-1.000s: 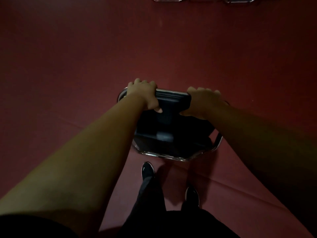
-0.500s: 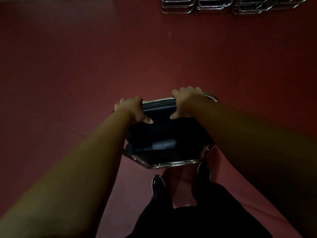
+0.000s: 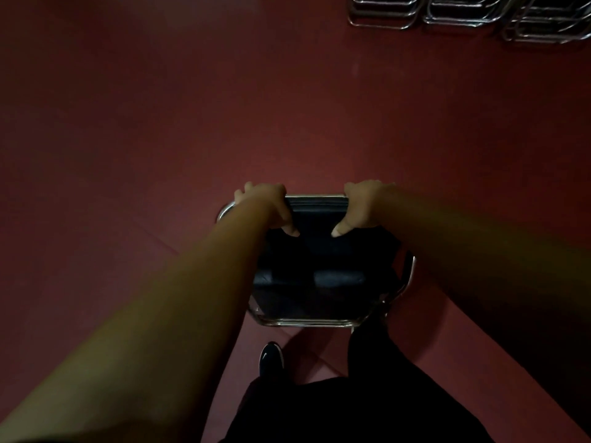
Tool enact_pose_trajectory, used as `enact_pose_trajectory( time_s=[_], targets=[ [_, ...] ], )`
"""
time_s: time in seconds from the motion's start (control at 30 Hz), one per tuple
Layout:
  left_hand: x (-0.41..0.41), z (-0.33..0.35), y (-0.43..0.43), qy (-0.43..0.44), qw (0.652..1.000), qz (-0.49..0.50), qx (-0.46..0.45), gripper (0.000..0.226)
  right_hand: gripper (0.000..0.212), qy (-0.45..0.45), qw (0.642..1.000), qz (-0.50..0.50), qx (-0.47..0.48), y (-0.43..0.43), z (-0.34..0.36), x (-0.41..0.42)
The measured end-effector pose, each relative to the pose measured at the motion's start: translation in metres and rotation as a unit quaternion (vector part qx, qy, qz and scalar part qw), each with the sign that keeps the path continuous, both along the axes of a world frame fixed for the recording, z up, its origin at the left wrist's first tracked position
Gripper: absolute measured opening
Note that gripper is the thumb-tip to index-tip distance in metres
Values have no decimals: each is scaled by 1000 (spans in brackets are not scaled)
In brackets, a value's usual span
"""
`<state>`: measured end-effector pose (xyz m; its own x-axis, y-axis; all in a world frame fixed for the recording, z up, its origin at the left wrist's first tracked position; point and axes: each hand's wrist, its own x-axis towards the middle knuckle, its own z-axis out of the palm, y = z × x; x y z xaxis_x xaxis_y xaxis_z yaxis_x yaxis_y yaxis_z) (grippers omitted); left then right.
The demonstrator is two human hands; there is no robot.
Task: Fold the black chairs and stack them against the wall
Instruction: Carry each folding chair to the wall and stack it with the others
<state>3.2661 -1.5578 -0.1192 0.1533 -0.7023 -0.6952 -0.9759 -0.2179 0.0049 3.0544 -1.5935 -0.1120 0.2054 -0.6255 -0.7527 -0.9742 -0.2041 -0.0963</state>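
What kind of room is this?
Probably a hall or event room: a wide dark red floor, chrome chair frames lined up at the far end, and a black padded chrome-framed chair close by.

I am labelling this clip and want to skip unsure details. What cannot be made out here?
Head view:
- black chair: its legs, hidden under its seat.
- left hand and right hand: fingers curl over the chair's top edge, tips hidden behind it.
- stacked chair frames: cut off by the top edge; no wall shows.
- second foot: hidden by the trouser leg.
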Motion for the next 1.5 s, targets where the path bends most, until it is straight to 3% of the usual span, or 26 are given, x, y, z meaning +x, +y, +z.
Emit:
enact_pose_trajectory(
  time_s=[0.13, 0.27, 0.47, 0.7, 0.83, 1.0, 1.2, 1.5],
  targets=[
    [-50, 7, -56, -16, 999, -35, 8, 101, 123, -29, 999, -2, 35, -41, -6, -53],
    [-103, 23, -112, -25, 996, -83, -1, 97, 125, -38, 999, -27, 5, -77, -9, -107],
    [-169, 50, -195, -25, 990, -125, -61, 104, 109, -67, 995, -65, -46, -148, 27, -180],
    [-241, 55, -281, -10, 973, -173, -155, 96, 113, 8, 984, -150, -94, -222, 54, -243],
    [-269, 47, -328, -5, 960, -213, -184, 95, 103, 3, 971, -197, -133, -250, 49, -267],
    [-261, 35, -397, 5, 960, -224, -166, 97, 104, -10, 966, -213, -147, -301, 37, -256],
    [-219, 26, -466, 27, 968, -214, -130, 94, 134, 7, 970, -210, -125, -384, 10, -225],
    [-158, 16, -535, 39, 983, -157, -82, 103, 110, 0, 981, -150, -119, -466, 34, -161]
  ],
)
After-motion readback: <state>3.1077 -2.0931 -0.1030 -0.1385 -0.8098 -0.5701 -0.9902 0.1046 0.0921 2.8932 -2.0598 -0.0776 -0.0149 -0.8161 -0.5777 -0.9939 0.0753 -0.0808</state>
